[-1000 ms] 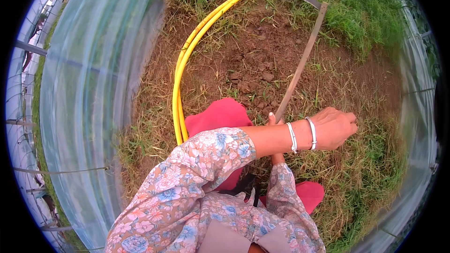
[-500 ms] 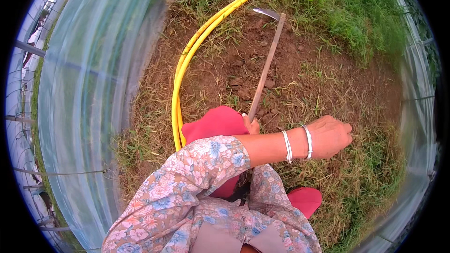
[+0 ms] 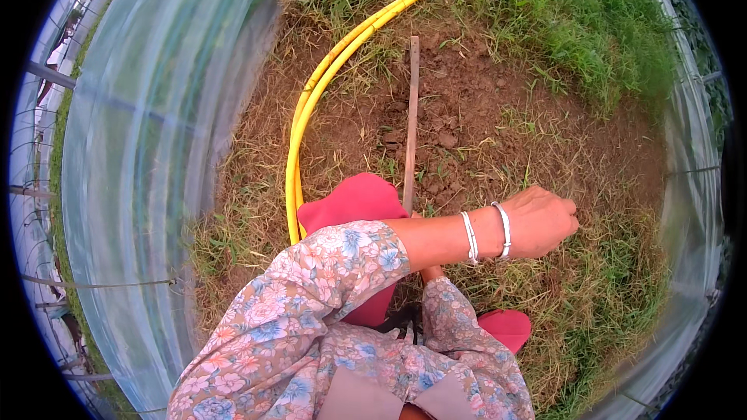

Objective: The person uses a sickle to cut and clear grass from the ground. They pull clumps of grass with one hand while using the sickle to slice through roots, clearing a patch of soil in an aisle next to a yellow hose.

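Note:
My left hand (image 3: 545,222), two white bangles on its wrist, reaches across to the right and curls into a tuft of dry grass (image 3: 591,280). My right hand (image 3: 429,272) is mostly hidden under the left forearm and grips the near end of a long wooden-handled tool (image 3: 411,124). The handle runs straight away from me over bare brown soil (image 3: 467,109). Its far end rests on the ground, and the blade does not show. Both arms wear floral sleeves.
Two yellow hoses (image 3: 299,132) curve along the left of the soil patch. Clear plastic sheeting (image 3: 156,171) walls the left side, and more sheeting (image 3: 689,187) the right. Red footwear (image 3: 354,202) (image 3: 510,327) sits beneath my arms. Green grass (image 3: 591,23) grows at the far side.
The tool has swung from leaning right with its curved blade raised to pointing straight ahead with its far end down on the soil. My left hand has stayed on the grass.

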Tool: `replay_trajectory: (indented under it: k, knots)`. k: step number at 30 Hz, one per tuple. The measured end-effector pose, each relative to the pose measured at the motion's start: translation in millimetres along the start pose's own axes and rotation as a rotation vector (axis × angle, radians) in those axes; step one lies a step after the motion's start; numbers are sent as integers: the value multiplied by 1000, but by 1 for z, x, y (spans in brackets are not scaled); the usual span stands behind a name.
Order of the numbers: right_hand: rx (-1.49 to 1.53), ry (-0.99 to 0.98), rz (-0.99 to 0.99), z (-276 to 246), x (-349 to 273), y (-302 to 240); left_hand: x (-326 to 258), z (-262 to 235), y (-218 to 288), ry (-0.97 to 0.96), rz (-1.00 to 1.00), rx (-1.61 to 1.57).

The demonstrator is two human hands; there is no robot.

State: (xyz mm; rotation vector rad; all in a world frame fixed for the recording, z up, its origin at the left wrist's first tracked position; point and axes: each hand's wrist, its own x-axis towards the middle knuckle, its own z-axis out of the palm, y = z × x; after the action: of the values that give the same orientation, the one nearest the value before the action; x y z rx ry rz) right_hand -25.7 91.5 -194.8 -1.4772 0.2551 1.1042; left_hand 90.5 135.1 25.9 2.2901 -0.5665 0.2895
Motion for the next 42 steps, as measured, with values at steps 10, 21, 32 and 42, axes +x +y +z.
replay_trajectory:
  k: [10,21,32,42]
  knots:
    - [-189,-132,136,-50,-76,-3,2,13,2,29,25,29]
    - [-168,151,-345,-70,-3,11,16,24,13,0,65,-10]
    - [-135,-135,226,-58,-77,43,9,22,4,-81,32,2]
    - [-146,-138,261,-42,-93,23,12,20,9,-66,42,-17]
